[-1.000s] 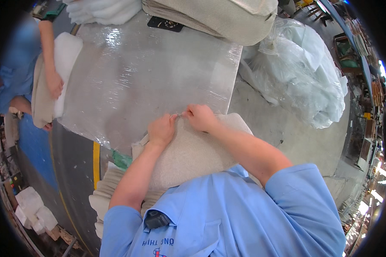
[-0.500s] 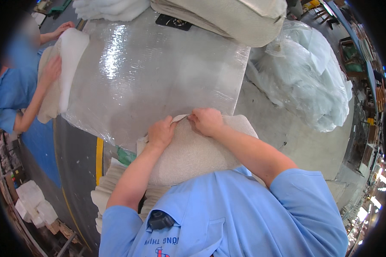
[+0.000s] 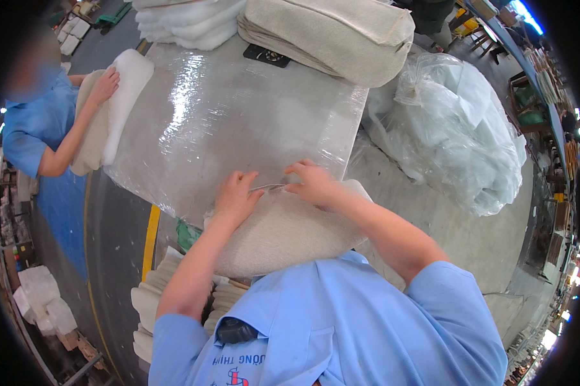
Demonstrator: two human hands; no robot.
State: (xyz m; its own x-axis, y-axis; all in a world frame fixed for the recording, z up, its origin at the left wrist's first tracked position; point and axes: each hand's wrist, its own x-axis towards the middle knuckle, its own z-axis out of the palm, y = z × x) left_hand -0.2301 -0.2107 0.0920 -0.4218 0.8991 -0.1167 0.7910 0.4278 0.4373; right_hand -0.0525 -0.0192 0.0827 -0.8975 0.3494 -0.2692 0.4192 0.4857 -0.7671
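Left fingers: your left hand (image 3: 235, 196) has its fingers curled down, tips pinching the upper edge of the off-white, rough-woven fabric cushion cover (image 3: 283, 231).
Right fingers: your right hand (image 3: 312, 183) has its fingers bent, tips gripping the same edge just beside the left hand; the two hands are near each other but apart.
Between the hands: a thin pale line of the edge runs from one set of fingertips to the other.
Cushion cover place: it lies against your chest, on the near edge of the table wrapped in shiny clear plastic film (image 3: 238, 109).
Long axis: it runs left to right across your body; the pinched edge faces away from you, toward the table.
Count: one cover in hand, two hands on it.
Far side of the table: a stack of folded beige fabric covers (image 3: 328, 35), a small flat black rectangular object (image 3: 266, 55) beside it, and a pile of white wadding (image 3: 187, 22).
Right of the table: a big clear plastic bag stuffed with white filling (image 3: 457, 128) on the floor.
Left: another person's hand (image 3: 105, 83) rests on a white foam pad (image 3: 119, 96).
Below your left elbow: stacked pale pads (image 3: 152, 302); I cannot tell how many.
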